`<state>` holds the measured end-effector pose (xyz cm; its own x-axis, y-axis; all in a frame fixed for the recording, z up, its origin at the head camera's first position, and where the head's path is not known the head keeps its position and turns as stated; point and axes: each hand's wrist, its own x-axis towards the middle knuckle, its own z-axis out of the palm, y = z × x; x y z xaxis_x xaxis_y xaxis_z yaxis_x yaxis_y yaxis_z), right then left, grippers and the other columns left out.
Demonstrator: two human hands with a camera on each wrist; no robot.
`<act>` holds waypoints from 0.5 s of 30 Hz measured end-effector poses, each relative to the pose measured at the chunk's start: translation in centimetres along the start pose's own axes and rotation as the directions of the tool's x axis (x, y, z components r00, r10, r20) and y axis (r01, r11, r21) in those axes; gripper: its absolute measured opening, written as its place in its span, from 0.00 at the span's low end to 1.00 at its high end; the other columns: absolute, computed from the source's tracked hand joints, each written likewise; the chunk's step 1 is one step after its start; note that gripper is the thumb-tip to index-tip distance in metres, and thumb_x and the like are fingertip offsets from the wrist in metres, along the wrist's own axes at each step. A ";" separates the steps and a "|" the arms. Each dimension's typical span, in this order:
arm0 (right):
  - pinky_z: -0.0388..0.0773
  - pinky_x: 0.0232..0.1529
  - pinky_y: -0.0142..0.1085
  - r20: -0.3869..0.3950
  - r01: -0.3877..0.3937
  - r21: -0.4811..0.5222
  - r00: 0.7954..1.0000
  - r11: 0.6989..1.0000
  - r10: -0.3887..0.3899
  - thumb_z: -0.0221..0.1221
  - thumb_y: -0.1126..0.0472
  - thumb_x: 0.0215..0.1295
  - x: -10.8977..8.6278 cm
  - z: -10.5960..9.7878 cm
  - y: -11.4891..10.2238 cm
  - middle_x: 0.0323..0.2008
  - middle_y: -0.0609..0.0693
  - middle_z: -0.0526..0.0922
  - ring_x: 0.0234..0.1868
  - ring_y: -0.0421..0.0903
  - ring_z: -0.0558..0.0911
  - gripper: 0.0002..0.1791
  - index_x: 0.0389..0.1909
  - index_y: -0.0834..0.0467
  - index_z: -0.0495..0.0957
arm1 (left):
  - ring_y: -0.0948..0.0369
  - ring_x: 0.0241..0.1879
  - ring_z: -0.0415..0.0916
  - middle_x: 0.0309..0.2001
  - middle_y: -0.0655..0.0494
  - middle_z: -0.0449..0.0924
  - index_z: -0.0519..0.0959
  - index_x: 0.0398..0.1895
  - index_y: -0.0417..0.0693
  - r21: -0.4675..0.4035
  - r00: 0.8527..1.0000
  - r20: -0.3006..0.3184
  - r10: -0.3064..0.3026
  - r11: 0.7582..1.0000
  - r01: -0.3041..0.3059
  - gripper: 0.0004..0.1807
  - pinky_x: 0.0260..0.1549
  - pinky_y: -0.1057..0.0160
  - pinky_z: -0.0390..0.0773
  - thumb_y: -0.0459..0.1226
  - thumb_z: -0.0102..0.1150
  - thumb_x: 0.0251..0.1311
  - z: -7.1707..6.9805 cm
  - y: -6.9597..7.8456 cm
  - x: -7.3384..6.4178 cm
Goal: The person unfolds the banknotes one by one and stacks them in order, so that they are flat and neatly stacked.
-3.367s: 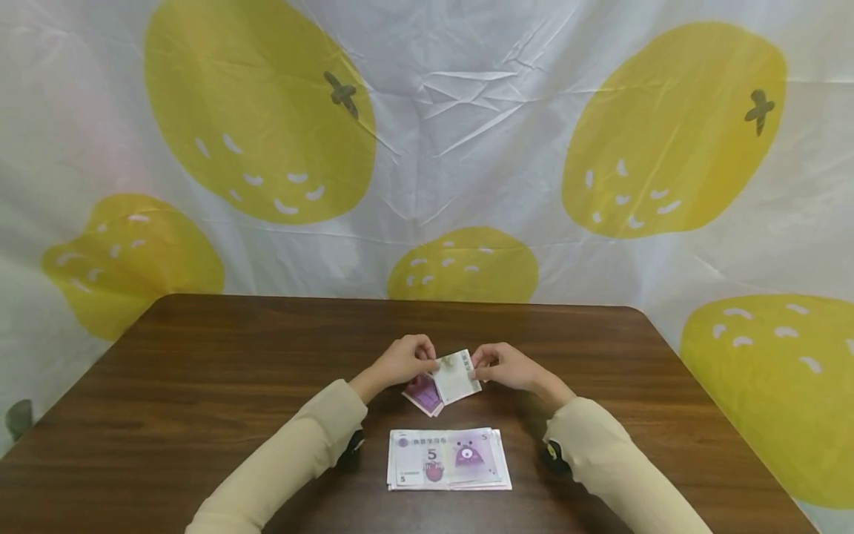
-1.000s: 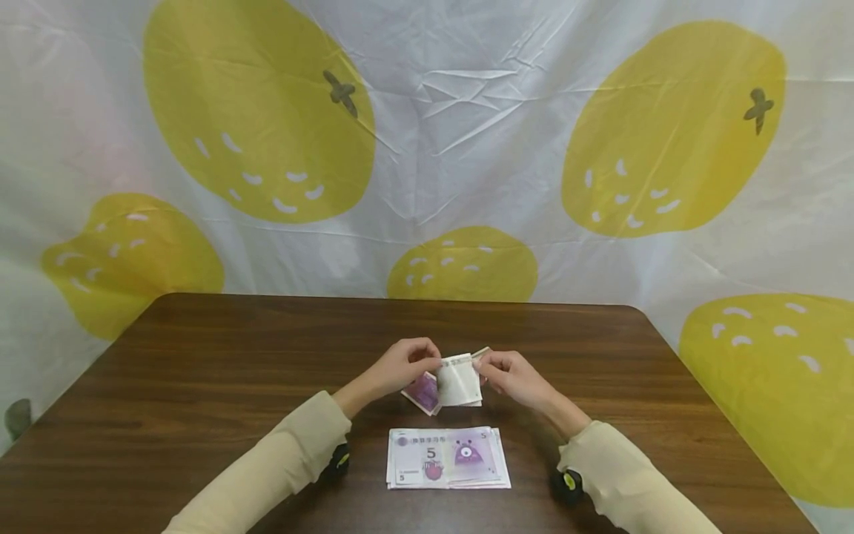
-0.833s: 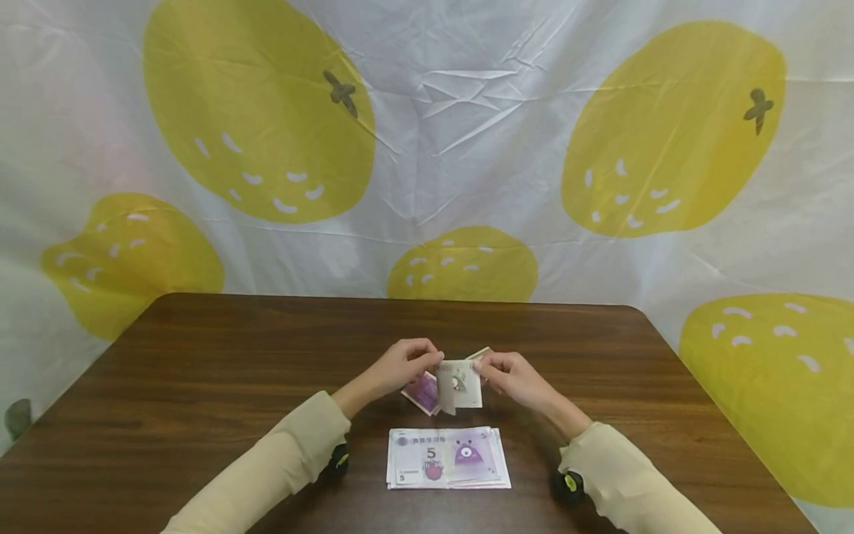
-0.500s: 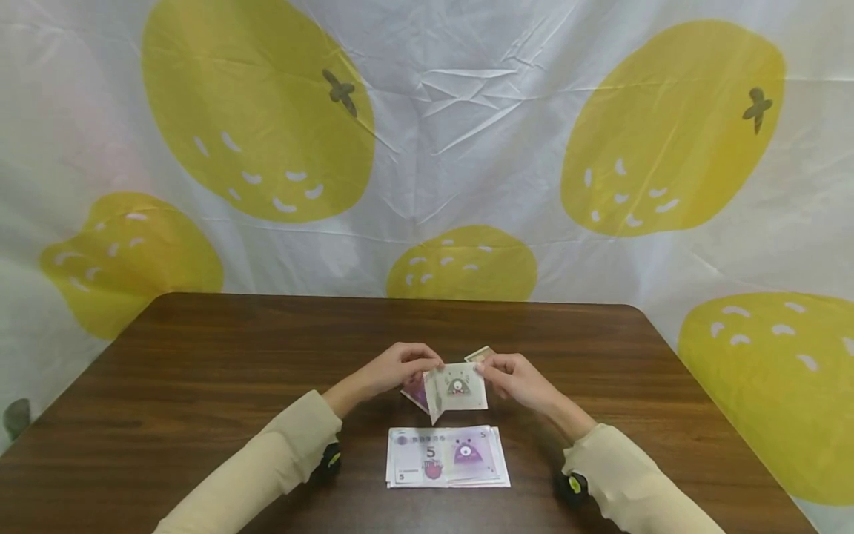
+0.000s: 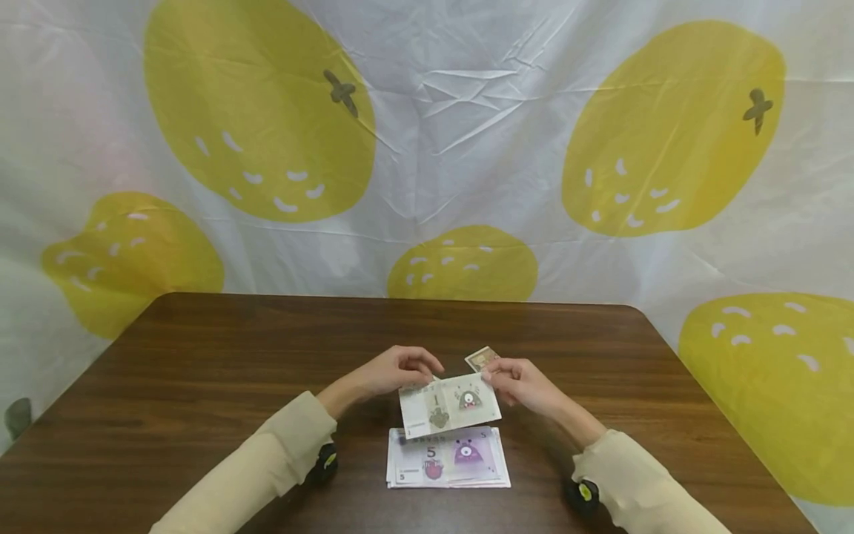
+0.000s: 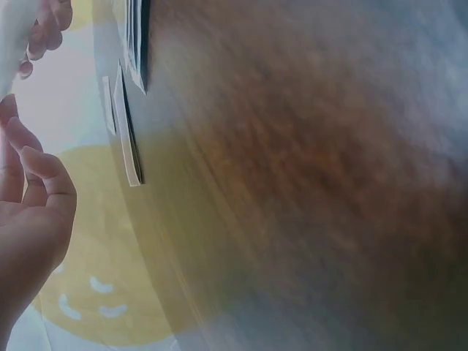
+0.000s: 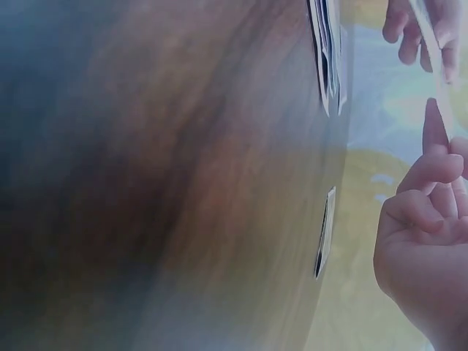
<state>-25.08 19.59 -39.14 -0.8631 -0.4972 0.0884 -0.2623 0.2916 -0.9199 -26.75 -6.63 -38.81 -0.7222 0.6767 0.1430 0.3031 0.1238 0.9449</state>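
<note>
A greenish-white play banknote (image 5: pixel 450 406) marked 1 is spread out between both hands, tilted above the table, with a crease down its middle. My right hand (image 5: pixel 527 386) pinches its upper right corner. My left hand (image 5: pixel 396 369) holds its upper left edge, thumb and fingers close to the paper. Below it lies a stack of purple play banknotes (image 5: pixel 447 471) marked 5, its top edge partly covered. Behind my right hand rests a small folded brownish note (image 5: pixel 480 358). In the left wrist view, folded notes (image 6: pixel 128 139) lie on the table near the stack (image 6: pixel 137 44).
The dark wooden table (image 5: pixel 253 356) extends around the notes to a rounded far edge. Behind it hangs a white cloth (image 5: pixel 467 148) printed with yellow fruit. Black wrist cameras (image 5: pixel 583 493) sit under the sleeves.
The greenish banknote, folded in half before, has been opened out and brought nearer, over the stack's top edge. It now hides the folded purple note. The brownish note has come into view.
</note>
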 end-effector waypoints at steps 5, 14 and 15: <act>0.57 0.14 0.28 0.031 0.016 0.004 0.999 1.000 -0.016 0.52 0.66 0.60 -0.5 -0.1 0.0 0.12 0.46 0.66 0.13 0.37 0.63 0.11 0.39 0.71 0.73 | 0.63 0.31 0.72 0.33 0.49 0.78 0.73 0.43 0.31 0.003 1.000 0.005 -0.015 1.000 0.015 0.13 0.28 0.67 0.70 0.27 0.53 0.54 0.2 0.2 -0.2; 0.57 0.14 0.27 0.031 0.008 -0.023 0.999 1.000 -0.007 0.52 0.66 0.60 -1.3 0.0 -0.2 0.12 0.46 0.66 0.13 0.37 0.63 0.11 0.39 0.71 0.73 | 0.64 0.26 0.68 0.29 0.56 0.75 0.76 0.39 0.38 0.145 1.000 0.011 -0.013 0.989 0.011 0.10 0.22 0.65 0.68 0.31 0.56 0.54 0.2 0.3 -1.0; 0.57 0.14 0.27 0.035 0.007 -0.021 0.999 1.000 -0.007 0.52 0.66 0.60 -1.4 0.0 -0.2 0.13 0.46 0.67 0.13 0.37 0.63 0.11 0.39 0.71 0.73 | 0.64 0.24 0.67 0.27 0.56 0.74 0.77 0.39 0.38 0.159 1.000 0.022 -0.011 0.987 0.008 0.09 0.20 0.65 0.68 0.31 0.56 0.53 0.2 0.3 -1.2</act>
<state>-23.79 20.23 -39.06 -0.8458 -0.5274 0.0811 -0.2776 0.3052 -0.9109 -25.70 -7.30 -38.76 -0.7117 0.6912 0.1258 0.3924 0.2426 0.8872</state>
